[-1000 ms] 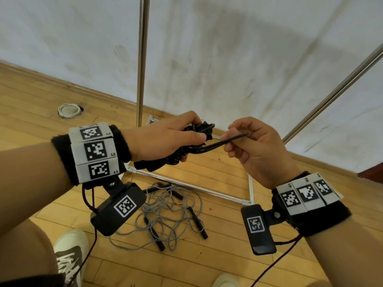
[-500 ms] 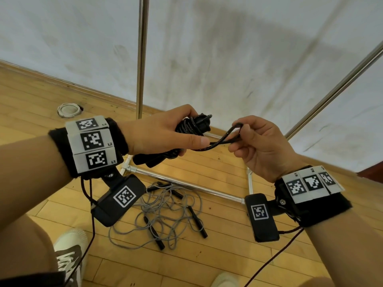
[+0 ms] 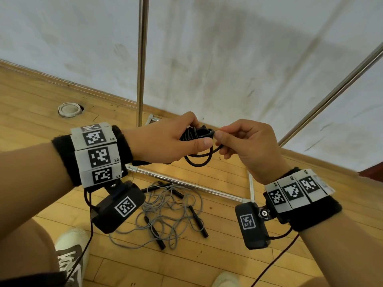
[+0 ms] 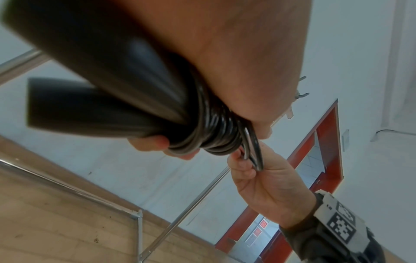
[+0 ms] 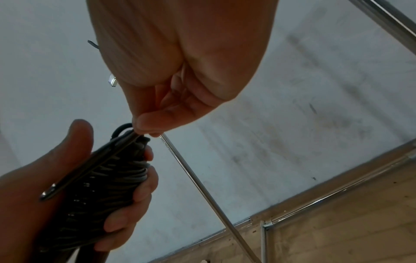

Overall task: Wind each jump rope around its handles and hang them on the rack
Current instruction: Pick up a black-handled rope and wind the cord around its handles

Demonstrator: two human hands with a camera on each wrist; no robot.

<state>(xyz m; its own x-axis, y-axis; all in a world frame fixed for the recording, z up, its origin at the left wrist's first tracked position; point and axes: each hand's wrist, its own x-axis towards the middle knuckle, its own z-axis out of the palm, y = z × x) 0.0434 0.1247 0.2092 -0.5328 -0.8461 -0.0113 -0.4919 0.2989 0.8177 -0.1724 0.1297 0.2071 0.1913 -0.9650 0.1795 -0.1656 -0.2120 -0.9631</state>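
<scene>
Two black handles (image 4: 94,85) lie side by side in the left hand (image 3: 165,141), fingers curled round the black rope (image 4: 211,140) coiled over them. Just right, the right hand (image 3: 246,146) pinches the rope's loose loop (image 3: 199,160), seemingly between thumb and forefinger. Below, grey jump ropes (image 3: 165,212) lie tangled on the floor (image 3: 31,104) beside the rack (image 3: 142,59).

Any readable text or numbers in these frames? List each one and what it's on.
"L3": top tag of the left wristband.
"L2": middle tag, same band.
"L1": bottom tag, same band.
Corner labels on the right wristband tags: too small to read.
Red signs past the doorway, left wrist view: blurred.
Black jump rope: no print visible.
The square patterned markers hold no words.
</scene>
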